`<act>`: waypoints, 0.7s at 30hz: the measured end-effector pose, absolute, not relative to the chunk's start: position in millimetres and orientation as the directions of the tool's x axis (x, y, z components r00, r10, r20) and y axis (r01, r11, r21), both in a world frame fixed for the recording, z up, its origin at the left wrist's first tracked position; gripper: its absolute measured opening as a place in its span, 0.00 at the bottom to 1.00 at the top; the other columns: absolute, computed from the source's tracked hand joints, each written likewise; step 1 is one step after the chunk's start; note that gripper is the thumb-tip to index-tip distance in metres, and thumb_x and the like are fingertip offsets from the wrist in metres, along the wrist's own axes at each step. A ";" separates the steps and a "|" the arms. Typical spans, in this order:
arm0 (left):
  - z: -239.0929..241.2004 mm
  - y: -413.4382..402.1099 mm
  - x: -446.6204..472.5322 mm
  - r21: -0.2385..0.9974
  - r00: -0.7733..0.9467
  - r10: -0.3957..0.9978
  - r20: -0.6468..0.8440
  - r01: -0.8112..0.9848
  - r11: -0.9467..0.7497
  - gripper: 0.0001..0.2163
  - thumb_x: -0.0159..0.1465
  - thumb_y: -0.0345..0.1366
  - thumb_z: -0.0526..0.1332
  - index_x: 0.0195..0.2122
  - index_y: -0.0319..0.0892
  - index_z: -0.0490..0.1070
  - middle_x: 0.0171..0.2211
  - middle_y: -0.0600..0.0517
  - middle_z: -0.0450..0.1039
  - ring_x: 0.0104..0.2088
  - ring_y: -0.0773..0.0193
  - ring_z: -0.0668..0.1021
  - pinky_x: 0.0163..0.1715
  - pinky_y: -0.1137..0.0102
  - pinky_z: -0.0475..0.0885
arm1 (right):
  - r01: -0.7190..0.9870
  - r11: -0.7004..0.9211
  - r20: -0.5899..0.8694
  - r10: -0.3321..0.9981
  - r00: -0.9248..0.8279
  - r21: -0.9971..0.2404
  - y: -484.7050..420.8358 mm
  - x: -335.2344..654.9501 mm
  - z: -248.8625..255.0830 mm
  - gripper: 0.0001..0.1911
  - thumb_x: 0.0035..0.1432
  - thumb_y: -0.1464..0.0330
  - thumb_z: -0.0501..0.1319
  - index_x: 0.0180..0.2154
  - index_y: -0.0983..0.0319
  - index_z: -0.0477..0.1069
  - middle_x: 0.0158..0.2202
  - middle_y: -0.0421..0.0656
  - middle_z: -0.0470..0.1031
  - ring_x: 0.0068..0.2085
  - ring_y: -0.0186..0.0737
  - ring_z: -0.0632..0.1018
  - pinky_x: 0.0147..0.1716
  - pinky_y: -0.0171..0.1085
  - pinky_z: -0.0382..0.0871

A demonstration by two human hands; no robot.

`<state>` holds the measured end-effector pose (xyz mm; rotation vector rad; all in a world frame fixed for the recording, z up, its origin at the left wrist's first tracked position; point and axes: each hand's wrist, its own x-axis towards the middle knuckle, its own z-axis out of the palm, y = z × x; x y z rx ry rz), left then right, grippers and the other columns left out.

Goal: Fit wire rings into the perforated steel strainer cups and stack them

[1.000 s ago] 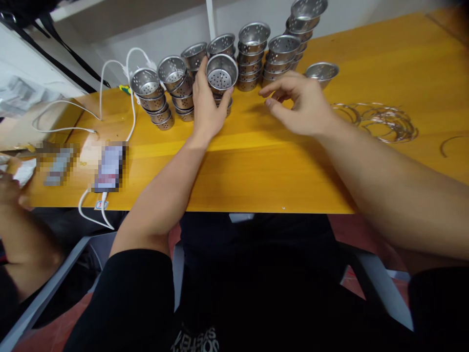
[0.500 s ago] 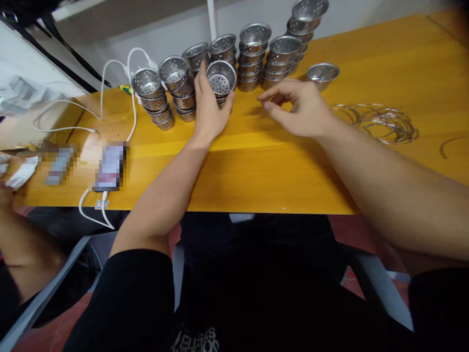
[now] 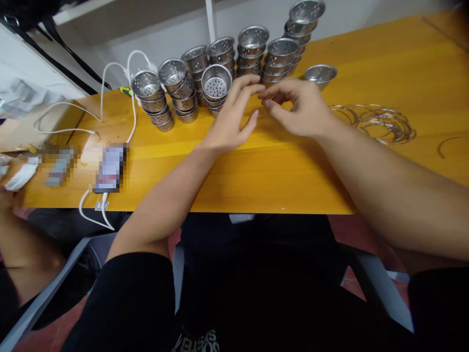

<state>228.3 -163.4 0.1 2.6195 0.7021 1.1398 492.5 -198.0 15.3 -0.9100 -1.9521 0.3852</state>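
My left hand [image 3: 234,115] is above the table with fingers stretched out and thumb apart, holding nothing. Its fingertips come close to the fingers of my right hand [image 3: 298,107]. That right hand is bent in a loose pinch, and whatever its fingertips may hold is too small to make out. Just left of my left hand stands a stack of perforated metal cups [image 3: 216,84], partly covered by the hand. Right of my right hand sits a single metal cup [image 3: 321,74], its lower part partly hidden.
More stacks of perforated cups [image 3: 252,41] line the back of the yellow table [image 3: 256,181]. Thin metal rings [image 3: 390,124] lie in a heap at right. Left are a phone [image 3: 110,168] with white cables and another person's arm [image 3: 25,239].
My left hand has let go of the front cup stack and moved right, toward my right hand. The right hand has kept nearly the same place and pose.
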 end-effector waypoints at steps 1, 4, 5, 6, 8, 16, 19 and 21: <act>-12.5 -156.5 230.0 0.444 0.606 0.573 0.552 0.368 -0.817 0.33 0.83 0.65 0.57 0.81 0.56 0.66 0.87 0.40 0.63 0.90 0.42 0.66 0.91 0.41 0.66 | 0.443 0.680 0.622 0.726 -0.294 -0.584 -196.0 493.1 14.1 0.29 0.78 0.37 0.76 0.56 0.54 0.91 0.50 0.53 0.92 0.45 0.57 0.88 0.53 0.58 0.90; -53.5 -124.9 228.6 0.586 0.569 0.679 0.464 0.377 -0.717 0.40 0.80 0.64 0.65 0.86 0.50 0.62 0.93 0.36 0.54 0.95 0.38 0.57 0.94 0.33 0.57 | 0.437 0.679 0.636 0.724 -0.268 -0.590 -189.7 495.5 9.1 0.29 0.77 0.37 0.77 0.56 0.54 0.92 0.49 0.53 0.92 0.43 0.56 0.89 0.50 0.55 0.90; -65.3 -113.2 226.4 0.612 0.547 0.702 0.456 0.380 -0.694 0.42 0.78 0.64 0.68 0.86 0.50 0.62 0.93 0.35 0.54 0.96 0.37 0.55 0.96 0.32 0.52 | 0.434 0.678 0.637 0.725 -0.262 -0.593 -188.1 496.1 7.6 0.29 0.77 0.37 0.78 0.56 0.55 0.92 0.49 0.53 0.92 0.43 0.55 0.89 0.49 0.55 0.90; -74.9 -102.5 223.9 0.630 0.527 0.718 0.454 0.380 -0.677 0.44 0.77 0.64 0.70 0.86 0.50 0.62 0.93 0.35 0.55 0.97 0.37 0.54 0.97 0.32 0.49 | 0.434 0.677 0.637 0.726 -0.259 -0.595 -187.2 496.7 6.4 0.29 0.77 0.38 0.78 0.56 0.55 0.92 0.48 0.53 0.92 0.42 0.55 0.88 0.49 0.55 0.90; -86.1 -88.0 219.0 0.643 0.518 0.729 0.447 0.381 -0.665 0.46 0.76 0.64 0.72 0.88 0.51 0.60 0.94 0.36 0.55 0.96 0.39 0.55 0.97 0.34 0.48 | 0.443 0.672 0.634 0.729 -0.257 -0.594 -186.9 497.3 5.4 0.27 0.78 0.41 0.78 0.56 0.57 0.93 0.48 0.54 0.93 0.42 0.54 0.88 0.47 0.54 0.89; -49.9 -117.9 208.3 0.624 0.443 0.831 0.336 0.557 -0.549 0.39 0.77 0.53 0.73 0.85 0.47 0.67 0.92 0.36 0.61 0.96 0.41 0.59 0.98 0.44 0.50 | 0.646 0.467 0.545 0.833 -0.093 -0.604 -184.9 507.3 15.8 0.10 0.77 0.69 0.74 0.56 0.60 0.92 0.49 0.52 0.92 0.43 0.54 0.89 0.52 0.53 0.89; -34.3 -129.9 206.0 0.622 0.388 0.872 0.300 0.614 -0.487 0.38 0.76 0.49 0.73 0.84 0.43 0.69 0.91 0.34 0.63 0.96 0.39 0.59 0.99 0.46 0.48 | 0.772 0.279 0.478 0.877 0.037 -0.571 -179.3 523.4 21.0 0.17 0.77 0.76 0.71 0.62 0.62 0.89 0.56 0.55 0.89 0.53 0.59 0.90 0.64 0.57 0.87; -30.7 -133.3 206.0 0.623 0.390 0.872 0.296 0.613 -0.486 0.38 0.77 0.47 0.73 0.84 0.41 0.68 0.91 0.33 0.63 0.95 0.39 0.61 0.98 0.47 0.51 | 0.852 0.152 0.440 0.892 0.100 -0.501 -177.4 535.4 23.2 0.24 0.77 0.76 0.72 0.71 0.64 0.85 0.67 0.61 0.82 0.67 0.65 0.86 0.75 0.60 0.81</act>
